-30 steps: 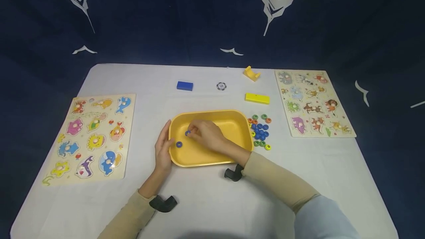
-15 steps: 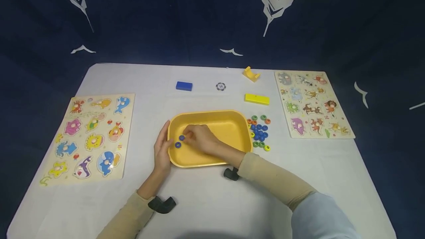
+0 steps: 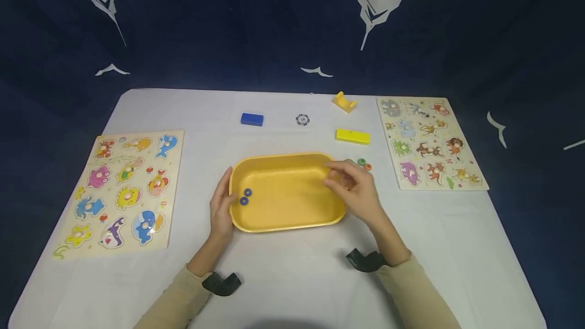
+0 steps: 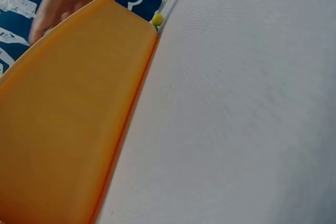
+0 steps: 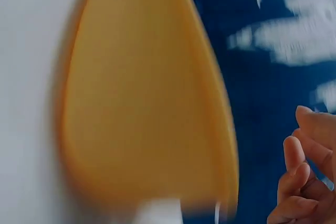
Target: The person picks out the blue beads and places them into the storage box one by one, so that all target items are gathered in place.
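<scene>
A yellow tray point(image 3: 283, 199) lies in the middle of the white table. My left hand point(image 3: 221, 215) grips its left end, thumb at the rim and fingers along the outer wall. Close to that thumb, two blue ring-shaped beads point(image 3: 248, 192) rest on the tray floor. Over the tray's right rim is my right hand point(image 3: 358, 194), fingers loosely bent with nothing between them; the right wrist view shows its fingertips point(image 5: 293, 150) apart. Beyond it a green bead point(image 3: 361, 162) and an orange bead point(image 3: 367, 167) show, while the rest of the bead cluster is hidden behind the hand.
Animal peg puzzles lie on both sides, a sea-creature board point(image 3: 121, 192) at left and another board point(image 3: 431, 143) at right. Behind the tray are a blue block point(image 3: 252, 119), a round chip point(image 3: 302, 120), a yellow block point(image 3: 352, 136) and a yellow curved piece point(image 3: 344, 102).
My right hand has let go of a blue bead beside the other one in the tray, then moved right to the far rim. The left hand stays on the tray.
</scene>
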Motion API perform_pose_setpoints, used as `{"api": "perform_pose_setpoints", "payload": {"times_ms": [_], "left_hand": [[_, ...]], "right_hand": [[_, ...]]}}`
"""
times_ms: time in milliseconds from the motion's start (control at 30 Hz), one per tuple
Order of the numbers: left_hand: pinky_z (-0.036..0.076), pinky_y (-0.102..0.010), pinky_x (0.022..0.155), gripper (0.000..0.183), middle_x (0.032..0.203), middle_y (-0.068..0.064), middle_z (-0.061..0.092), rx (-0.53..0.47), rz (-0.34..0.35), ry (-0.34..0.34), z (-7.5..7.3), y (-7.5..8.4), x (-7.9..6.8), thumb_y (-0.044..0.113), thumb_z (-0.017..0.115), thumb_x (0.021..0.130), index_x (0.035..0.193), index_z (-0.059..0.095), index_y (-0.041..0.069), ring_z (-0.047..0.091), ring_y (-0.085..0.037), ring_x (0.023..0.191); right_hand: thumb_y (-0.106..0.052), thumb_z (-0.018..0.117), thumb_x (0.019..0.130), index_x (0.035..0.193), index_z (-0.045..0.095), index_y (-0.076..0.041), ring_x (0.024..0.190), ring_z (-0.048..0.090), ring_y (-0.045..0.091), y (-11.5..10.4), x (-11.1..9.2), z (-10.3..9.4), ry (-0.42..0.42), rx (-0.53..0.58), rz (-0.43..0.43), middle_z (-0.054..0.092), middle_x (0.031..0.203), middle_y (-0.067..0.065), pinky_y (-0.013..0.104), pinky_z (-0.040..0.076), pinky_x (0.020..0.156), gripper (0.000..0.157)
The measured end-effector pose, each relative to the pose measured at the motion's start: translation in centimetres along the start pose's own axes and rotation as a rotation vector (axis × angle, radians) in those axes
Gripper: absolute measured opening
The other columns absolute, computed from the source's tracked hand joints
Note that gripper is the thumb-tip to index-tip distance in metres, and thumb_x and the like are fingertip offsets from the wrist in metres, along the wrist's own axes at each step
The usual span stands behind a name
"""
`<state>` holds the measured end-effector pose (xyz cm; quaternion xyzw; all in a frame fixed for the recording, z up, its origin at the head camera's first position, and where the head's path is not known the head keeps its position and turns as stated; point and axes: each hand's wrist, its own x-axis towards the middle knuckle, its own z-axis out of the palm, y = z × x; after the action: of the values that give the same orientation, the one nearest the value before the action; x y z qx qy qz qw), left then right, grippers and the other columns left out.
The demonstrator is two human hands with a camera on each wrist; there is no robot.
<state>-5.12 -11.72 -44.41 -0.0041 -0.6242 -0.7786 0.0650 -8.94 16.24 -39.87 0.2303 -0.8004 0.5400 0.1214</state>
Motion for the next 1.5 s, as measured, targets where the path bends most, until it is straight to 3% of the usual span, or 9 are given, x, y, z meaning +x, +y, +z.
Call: {"api": "perform_pose_setpoints", "payload": {"times_ms": [100, 233, 367, 633, 967, 1100, 1233, 1367, 1500], "left_hand": [[0.017, -0.018, 0.109, 0.056, 0.147, -0.012, 0.018, -0.003, 0.005, -0.003, -0.1, 0.0, 0.0, -0.008, 0.029, 0.084, 0.139, 0.024, 0.003, 0.016, -0.013, 0.136], [0.016, -0.018, 0.109, 0.056, 0.147, -0.014, 0.018, -0.005, 0.012, 0.0, -0.2, -0.1, 0.0, -0.008, 0.03, 0.084, 0.139, 0.024, 0.002, 0.015, -0.014, 0.136], [0.014, -0.018, 0.11, 0.056, 0.147, -0.014, 0.017, -0.002, 0.016, -0.002, -0.2, -0.1, -0.1, -0.008, 0.03, 0.084, 0.139, 0.024, 0.002, 0.013, -0.014, 0.136], [0.016, -0.019, 0.11, 0.056, 0.147, -0.014, 0.018, -0.01, 0.011, -0.002, -0.3, -0.1, -0.3, -0.008, 0.029, 0.084, 0.139, 0.023, 0.001, 0.014, -0.015, 0.136], [0.016, -0.02, 0.11, 0.056, 0.147, -0.015, 0.017, -0.015, 0.015, -0.02, -0.2, -0.1, -0.2, -0.008, 0.028, 0.085, 0.139, 0.022, 0.001, 0.015, -0.015, 0.136], [0.017, -0.023, 0.11, 0.056, 0.147, -0.013, 0.018, -0.02, 0.012, -0.027, -0.1, -0.1, -0.1, -0.009, 0.028, 0.085, 0.139, 0.022, 0.001, 0.016, -0.015, 0.136], [0.017, -0.023, 0.11, 0.056, 0.147, -0.014, 0.018, -0.017, 0.011, -0.031, -0.1, 0.0, -0.1, -0.009, 0.028, 0.085, 0.139, 0.022, 0.001, 0.016, -0.016, 0.136], [0.017, -0.02, 0.11, 0.056, 0.147, -0.015, 0.017, -0.01, 0.017, -0.026, -0.1, 0.0, -0.1, -0.008, 0.029, 0.084, 0.139, 0.022, 0.0, 0.015, -0.016, 0.136], [0.017, -0.02, 0.109, 0.056, 0.147, -0.015, 0.017, -0.01, 0.02, -0.022, -0.1, -0.1, 0.0, -0.008, 0.029, 0.084, 0.139, 0.022, 0.0, 0.016, -0.015, 0.136]], "right_hand": [[-0.002, 0.067, 0.075, 0.104, 0.063, -0.004, 0.06, 0.039, 0.01, 3.2, -1.9, -3.0, 0.114, -0.033, 0.04, 0.058, 0.083, 0.005, 0.018, 0.029, 0.043, 0.03], [-0.014, 0.067, 0.077, 0.106, 0.063, -0.009, 0.061, 0.039, 0.008, 6.7, -4.0, -5.3, 0.208, -0.209, 0.219, 0.057, 0.082, -0.001, 0.018, 0.028, 0.043, 0.029], [-0.019, 0.067, 0.078, 0.103, 0.064, -0.01, 0.064, 0.041, 0.01, 7.8, -5.0, -6.1, 0.185, -0.277, 0.38, 0.057, 0.08, 0.002, 0.018, 0.034, 0.049, 0.027], [-0.025, 0.067, 0.078, 0.099, 0.066, -0.014, 0.067, 0.043, 0.012, 9.4, -5.7, -6.1, 0.082, -0.354, 0.449, 0.059, 0.082, 0.001, 0.017, 0.037, 0.055, 0.024], [-0.02, 0.066, 0.079, 0.099, 0.066, -0.014, 0.065, 0.044, 0.013, 8.9, -5.4, -5.9, 0.048, -0.491, 0.442, 0.058, 0.079, 0.0, 0.019, 0.036, 0.052, 0.021], [-0.026, 0.065, 0.08, 0.096, 0.065, -0.013, 0.065, 0.043, 0.012, 8.3, -5.0, -5.8, 0.16, -0.422, 0.446, 0.056, 0.076, -0.001, 0.018, 0.036, 0.05, 0.02], [-0.025, 0.064, 0.08, 0.097, 0.064, -0.01, 0.069, 0.045, 0.011, 6.3, -3.5, -5.3, 0.26, -0.241, 0.369, 0.056, 0.077, -0.001, 0.014, 0.038, 0.051, 0.022], [-0.018, 0.065, 0.08, 0.096, 0.062, -0.006, 0.069, 0.046, 0.016, 2.2, -0.5, -3.3, 0.151, -0.077, 0.269, 0.058, 0.08, 0.005, 0.015, 0.041, 0.052, 0.02], [-0.022, 0.065, 0.08, 0.093, 0.062, -0.011, 0.064, 0.045, 0.014, -0.2, 2.0, 0.4, -0.06, -0.124, 0.224, 0.059, 0.078, 0.0, 0.018, 0.037, 0.05, 0.018]]}}
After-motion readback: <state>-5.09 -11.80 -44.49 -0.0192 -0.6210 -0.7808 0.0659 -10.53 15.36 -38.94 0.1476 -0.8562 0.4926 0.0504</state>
